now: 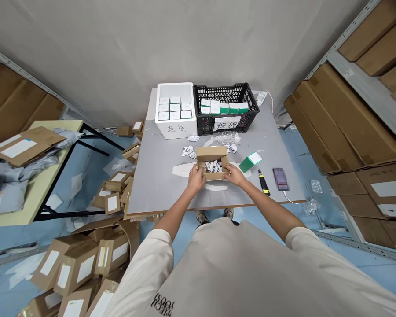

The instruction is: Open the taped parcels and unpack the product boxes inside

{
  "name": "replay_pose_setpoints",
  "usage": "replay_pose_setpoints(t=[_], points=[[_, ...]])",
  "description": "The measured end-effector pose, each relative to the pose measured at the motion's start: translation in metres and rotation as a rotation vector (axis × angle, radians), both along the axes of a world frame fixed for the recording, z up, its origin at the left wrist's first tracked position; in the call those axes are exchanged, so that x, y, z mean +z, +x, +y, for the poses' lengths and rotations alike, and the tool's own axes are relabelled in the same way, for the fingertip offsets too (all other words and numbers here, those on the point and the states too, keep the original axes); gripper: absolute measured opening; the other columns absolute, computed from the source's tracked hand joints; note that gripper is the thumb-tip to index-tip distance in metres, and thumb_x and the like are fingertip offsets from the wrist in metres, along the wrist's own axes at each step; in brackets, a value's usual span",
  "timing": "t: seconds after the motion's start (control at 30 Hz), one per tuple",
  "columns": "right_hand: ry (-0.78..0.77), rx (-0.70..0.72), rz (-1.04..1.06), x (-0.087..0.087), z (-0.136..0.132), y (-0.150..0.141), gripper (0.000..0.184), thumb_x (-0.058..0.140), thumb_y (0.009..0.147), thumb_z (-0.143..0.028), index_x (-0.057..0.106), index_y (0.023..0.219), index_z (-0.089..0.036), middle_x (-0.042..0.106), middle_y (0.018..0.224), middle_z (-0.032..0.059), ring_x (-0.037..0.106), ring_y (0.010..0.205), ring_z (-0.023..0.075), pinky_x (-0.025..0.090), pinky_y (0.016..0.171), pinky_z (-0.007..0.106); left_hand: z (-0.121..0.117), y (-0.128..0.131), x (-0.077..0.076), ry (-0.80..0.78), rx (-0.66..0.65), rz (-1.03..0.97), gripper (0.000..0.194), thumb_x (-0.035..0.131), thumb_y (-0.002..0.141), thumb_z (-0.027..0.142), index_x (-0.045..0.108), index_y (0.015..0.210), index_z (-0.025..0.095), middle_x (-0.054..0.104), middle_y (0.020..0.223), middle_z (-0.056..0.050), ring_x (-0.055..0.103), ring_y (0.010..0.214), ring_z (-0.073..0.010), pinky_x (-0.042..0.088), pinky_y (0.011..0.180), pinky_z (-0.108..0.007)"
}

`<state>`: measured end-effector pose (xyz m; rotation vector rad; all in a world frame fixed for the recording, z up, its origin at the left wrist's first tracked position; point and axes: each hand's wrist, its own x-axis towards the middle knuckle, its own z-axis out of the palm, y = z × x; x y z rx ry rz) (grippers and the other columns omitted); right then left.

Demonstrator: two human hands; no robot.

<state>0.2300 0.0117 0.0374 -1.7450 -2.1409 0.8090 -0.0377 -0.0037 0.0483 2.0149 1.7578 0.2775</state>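
Note:
A small open cardboard box (211, 154) sits near the middle of the grey table (158, 176), with crumpled white paper (214, 166) inside. My left hand (196, 178) grips the box's near left corner. My right hand (234, 175) holds its near right side. A green and white small box (251, 161) lies just right of it. Beyond it, loose paper scraps (188, 151) and clear plastic wrap (225, 138) lie on the table.
A white foam box (175, 130) and a black crate (226, 94), both with small boxes, stand at the table's far edge. A utility knife (264, 182) and phone (280, 178) lie right. Cardboard boxes (79, 264) pile on the floor left; shelves (350, 123) of cartons stand right.

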Motion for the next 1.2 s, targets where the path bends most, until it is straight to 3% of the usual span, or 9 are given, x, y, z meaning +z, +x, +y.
replay_pose_setpoints(t=[0.2, 0.43, 0.57, 0.7, 0.8, 0.93, 1.07, 1.2], points=[[-0.001, 0.077, 0.010, -0.001, 0.032, -0.067, 0.051, 0.071, 0.085, -0.031, 0.066, 0.135, -0.019, 0.061, 0.140, 0.0132, 0.060, 0.125, 0.0314, 0.048, 0.108, 0.040, 0.010, -0.061, 0.002, 0.006, 0.110, 0.025, 0.051, 0.060, 0.091, 0.027, 0.057, 0.141, 0.024, 0.031, 0.164, -0.014, 0.045, 0.141, -0.0384, 0.042, 0.116, -0.052], [-0.028, 0.148, 0.005, -0.019, 0.066, -0.153, 0.050, 0.071, 0.086, -0.030, 0.067, 0.134, -0.021, 0.061, 0.141, 0.0120, 0.061, 0.122, 0.0305, 0.048, 0.108, 0.041, 0.022, -0.135, -0.005, -0.042, 0.242, 0.042, 0.054, 0.059, 0.091, 0.026, 0.053, 0.144, 0.020, 0.027, 0.167, -0.016, 0.040, 0.146, -0.0392, 0.038, 0.119, -0.052], [-0.024, 0.139, 0.011, -0.032, 0.076, -0.188, 0.050, 0.070, 0.085, -0.029, 0.067, 0.134, -0.019, 0.058, 0.144, 0.0138, 0.060, 0.125, 0.0316, 0.047, 0.111, 0.042, 0.018, -0.155, -0.014, -0.070, 0.288, 0.053, 0.059, 0.060, 0.090, 0.026, 0.049, 0.147, 0.018, 0.019, 0.170, -0.018, 0.033, 0.152, -0.0396, 0.035, 0.120, -0.054], [-0.001, 0.163, 0.035, -0.038, 0.082, -0.204, 0.051, 0.071, 0.084, -0.027, 0.068, 0.134, -0.021, 0.058, 0.145, 0.0123, 0.061, 0.124, 0.0314, 0.049, 0.110, 0.043, 0.010, -0.158, -0.017, -0.025, 0.264, 0.108, 0.061, 0.061, 0.089, 0.024, 0.047, 0.149, 0.020, 0.014, 0.173, -0.017, 0.020, 0.158, -0.0378, 0.027, 0.124, -0.058], [0.006, 0.196, 0.030, -0.034, 0.083, -0.201, 0.051, 0.068, 0.087, -0.027, 0.066, 0.138, -0.024, 0.054, 0.151, 0.0110, 0.060, 0.128, 0.0313, 0.049, 0.110, 0.044, 0.008, -0.151, -0.014, -0.014, 0.218, 0.108, 0.061, 0.059, 0.089, 0.023, 0.048, 0.149, 0.022, 0.015, 0.173, -0.015, 0.020, 0.158, -0.0365, 0.025, 0.124, -0.059], [0.038, 0.193, 0.020, -0.019, 0.080, -0.176, 0.047, 0.058, 0.096, -0.030, 0.063, 0.142, -0.026, 0.045, 0.160, 0.0089, 0.058, 0.132, 0.0312, 0.049, 0.111, 0.046, 0.014, -0.130, -0.005, 0.005, 0.151, 0.066, 0.060, 0.058, 0.088, 0.024, 0.049, 0.148, 0.025, 0.017, 0.173, -0.012, 0.020, 0.158, -0.0367, 0.023, 0.125, -0.060], [0.083, 0.160, 0.013, -0.002, 0.074, -0.131, 0.042, 0.053, 0.098, -0.029, 0.067, 0.137, -0.026, 0.046, 0.159, 0.0086, 0.057, 0.134, 0.0298, 0.048, 0.113, 0.046, 0.026, -0.092, 0.004, 0.044, 0.066, 0.022, 0.057, 0.057, 0.090, 0.025, 0.051, 0.147, 0.024, 0.018, 0.172, -0.013, 0.019, 0.158, -0.0375, 0.023, 0.124, -0.061], [0.108, 0.102, -0.005, 0.012, 0.065, -0.070, 0.040, 0.052, 0.099, -0.028, 0.066, 0.136, -0.025, 0.043, 0.161, 0.0094, 0.053, 0.138, 0.0293, 0.048, 0.111, 0.045, 0.036, -0.037, 0.013, 0.089, -0.025, 0.021, 0.055, 0.056, 0.092, 0.026, 0.051, 0.147, 0.024, 0.023, 0.170, -0.013, 0.022, 0.157, -0.0364, 0.023, 0.124, -0.060]])
